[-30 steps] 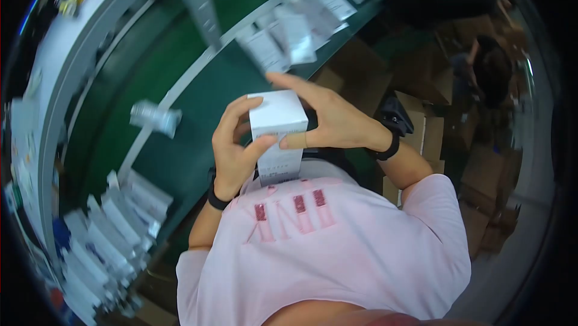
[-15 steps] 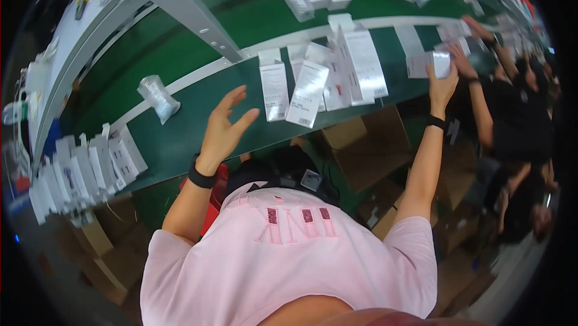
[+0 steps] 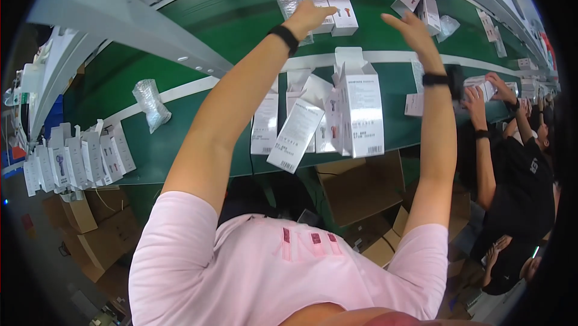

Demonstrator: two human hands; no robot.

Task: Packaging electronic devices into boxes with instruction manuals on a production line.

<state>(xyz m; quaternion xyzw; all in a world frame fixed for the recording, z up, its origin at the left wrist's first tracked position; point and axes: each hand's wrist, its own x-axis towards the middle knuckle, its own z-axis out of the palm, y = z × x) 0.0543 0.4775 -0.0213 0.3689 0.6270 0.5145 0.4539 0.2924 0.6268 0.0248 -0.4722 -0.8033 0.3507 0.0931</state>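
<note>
My left hand [image 3: 308,18] reaches across to the far green surface, over two printed white boxes [image 3: 342,12]. Its fingers are partly stretched out, the hand's underside is hidden, and I see nothing held. Beside it lies a bubble-wrapped item [image 3: 289,2]. My right hand [image 3: 415,32] is raised farther right, thumb and fingers apart, holding nothing. Between my forearms, white cartons stand on the near green surface. A tall carton [image 3: 363,109] has its top flap up, and a smaller white carton [image 3: 295,135] leans in front of the others.
Several upright cartons [image 3: 75,160] line the near left, with a bubble-wrapped item [image 3: 150,106] nearby. A grey metal post [image 3: 150,28] slants across the upper left. Cardboard boxes [image 3: 361,190] sit below the edge. At the right, a co-worker's hands [image 3: 481,94] handle a white box.
Both my hands have moved forward, the left reaching far over to the boxes at the back. My right hand has let go of the small white box it held at the right.
</note>
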